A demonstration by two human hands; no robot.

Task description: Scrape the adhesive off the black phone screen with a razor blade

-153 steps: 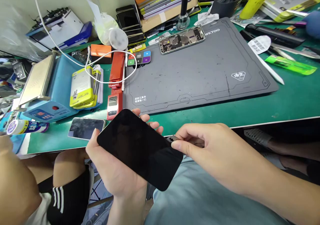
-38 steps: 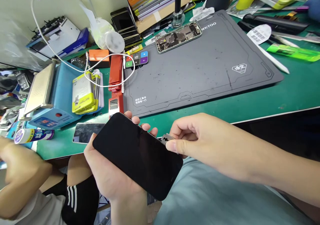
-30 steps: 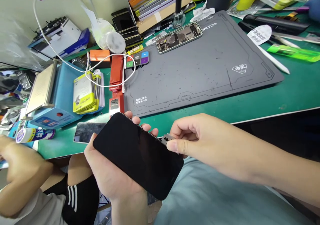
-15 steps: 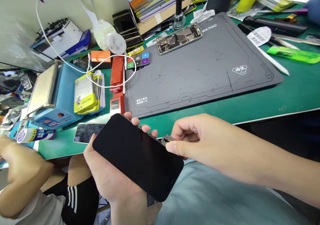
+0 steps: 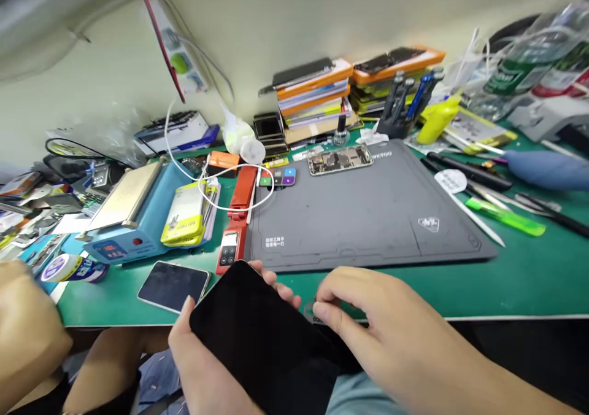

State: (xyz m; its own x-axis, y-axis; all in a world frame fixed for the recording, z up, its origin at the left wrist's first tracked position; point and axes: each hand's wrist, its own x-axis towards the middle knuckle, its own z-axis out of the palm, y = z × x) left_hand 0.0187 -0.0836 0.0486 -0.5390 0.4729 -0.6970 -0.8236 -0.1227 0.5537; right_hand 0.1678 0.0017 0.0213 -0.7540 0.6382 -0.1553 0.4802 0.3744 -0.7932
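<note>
With your left hand [image 5: 205,363] cradling the phone [image 5: 262,341], steer the blade [image 5: 311,314] pinched in your right hand [image 5: 381,323] clear of your left fingertips [image 5: 284,292].

A phone-repair workshop: an opened phone [image 5: 340,160] at upper centre, battery packs [image 5: 184,215] at left, slim tools [image 5: 473,172] at right.

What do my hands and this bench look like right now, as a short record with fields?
Left hand: left hand holds a phone, dark face up
Right hand: right hand pinches a thin blade beside the phone; contact too blurred to tell
Mat: grey mat, opened phone at its far edge
Left of mat: red tool, battery packs, blue machine, second phone
Right of mat: green tool
Nearby: another person's arm
</note>
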